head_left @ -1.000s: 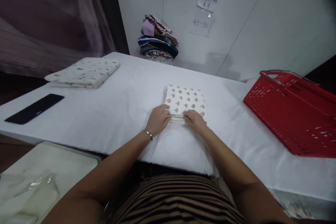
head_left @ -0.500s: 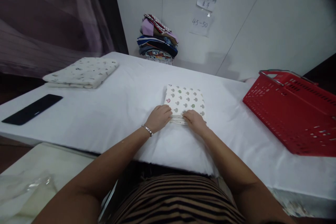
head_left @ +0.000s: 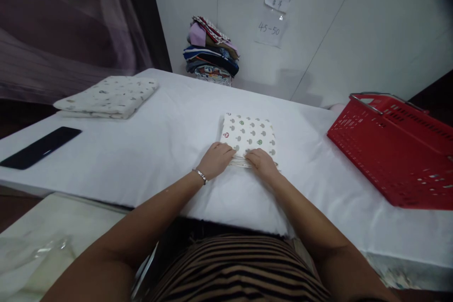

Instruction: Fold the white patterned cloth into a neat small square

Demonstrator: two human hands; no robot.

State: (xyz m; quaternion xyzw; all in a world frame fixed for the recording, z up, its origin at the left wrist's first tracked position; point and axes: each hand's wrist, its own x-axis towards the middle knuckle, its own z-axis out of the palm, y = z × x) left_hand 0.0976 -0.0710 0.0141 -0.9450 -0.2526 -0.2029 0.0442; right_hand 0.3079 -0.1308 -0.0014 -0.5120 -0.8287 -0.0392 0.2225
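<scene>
A folded white cloth [head_left: 249,134] printed with grey, green and red mushroom shapes lies in front of me on the white-covered table [head_left: 170,132]. My left hand [head_left: 216,159], with a bracelet at the wrist, grips the near left edge of this cloth. On the near edge, to the right of the middle, my right hand [head_left: 262,163] pinches the folded layers. Both hands have their fingers closed over the fold, thumbs hidden in part. Between them the stacked layers of the near edge show.
A larger folded printed cloth [head_left: 109,96] lies at the table's left, behind a black flat object [head_left: 40,147]. The red basket [head_left: 396,151] stands at the right. Several folded fabrics [head_left: 212,52] are piled against the wall, near handwritten signs [head_left: 269,30].
My left hand has shifted slightly to the right along the cloth's near edge, closer to my right hand. The cloth stays nearly in place.
</scene>
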